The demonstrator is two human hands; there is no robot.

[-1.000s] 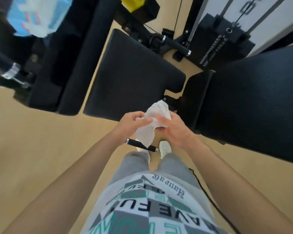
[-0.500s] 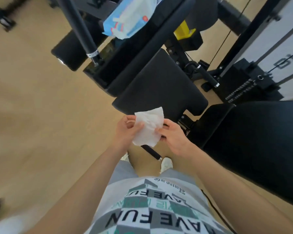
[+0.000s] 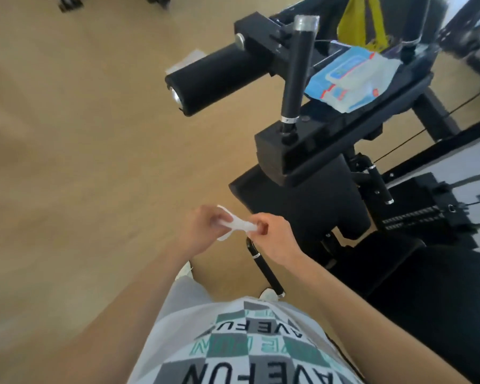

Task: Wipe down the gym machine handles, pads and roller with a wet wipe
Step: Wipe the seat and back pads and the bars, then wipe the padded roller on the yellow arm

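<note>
A white wet wipe (image 3: pixel 237 224) is stretched between both hands in front of my waist. My left hand (image 3: pixel 203 231) grips its left end and my right hand (image 3: pixel 275 236) pinches its right end. Ahead stands the black gym machine: a foam roller (image 3: pixel 216 76) points left, an upright black handle (image 3: pixel 295 76) rises beside it, and a seat pad (image 3: pixel 302 206) lies just beyond my right hand. A low black handle (image 3: pixel 263 267) sticks out below my right wrist. A large black pad (image 3: pixel 427 300) fills the lower right.
A blue pack of wet wipes (image 3: pixel 349 76) lies on the machine's upper pad. A yellow tag (image 3: pixel 360 20) hangs behind it. The weight stack and cables (image 3: pixel 427 214) stand at the right. Wooden floor (image 3: pixel 81 162) spreads to the left.
My view has swung left and up, bringing the roller and upright handle into sight. The wipe, held flat before, is now pulled into a narrow strip between my hands.
</note>
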